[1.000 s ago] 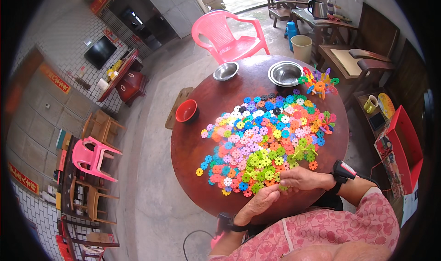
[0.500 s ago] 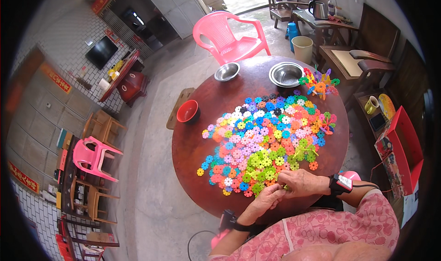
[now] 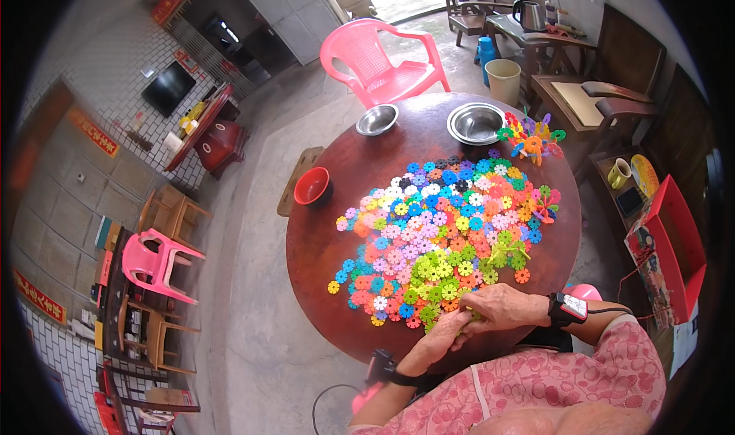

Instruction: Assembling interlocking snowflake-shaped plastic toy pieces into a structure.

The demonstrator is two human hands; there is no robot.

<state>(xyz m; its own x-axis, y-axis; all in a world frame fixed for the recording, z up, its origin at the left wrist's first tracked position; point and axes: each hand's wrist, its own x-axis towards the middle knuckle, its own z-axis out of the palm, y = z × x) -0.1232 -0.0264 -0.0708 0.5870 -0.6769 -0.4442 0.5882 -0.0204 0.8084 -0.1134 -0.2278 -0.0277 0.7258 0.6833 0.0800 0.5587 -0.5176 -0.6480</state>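
Observation:
My left hand (image 3: 442, 335) and my right hand (image 3: 499, 306) meet at the near edge of the round table, fingers closed together. A bit of yellow-green shows between them, a flower-shaped plastic disc (image 3: 474, 314), mostly covered by my fingers. Just beyond my hands spreads a large pile of flower-shaped interlocking discs (image 3: 413, 244) in many colours, with lime-green ones (image 3: 440, 270) nearest. A lime-green joined piece (image 3: 505, 251) rests on the pile's right side. Farther right are a pink-and-green assembled cluster (image 3: 545, 204) and a larger multicoloured one (image 3: 534, 138).
On the dark red table (image 3: 321, 290) stand a red bowl (image 3: 312, 186), a metal bowl (image 3: 377, 120) and stacked metal bowls (image 3: 476, 123). A pink chair (image 3: 387, 64) is at the far side. A red box (image 3: 674, 244) and wooden armchair (image 3: 605, 83) are at right.
My hands have shifted slightly against each other; the fingers of the right hand now lie further over those of the left. The pile looks the same.

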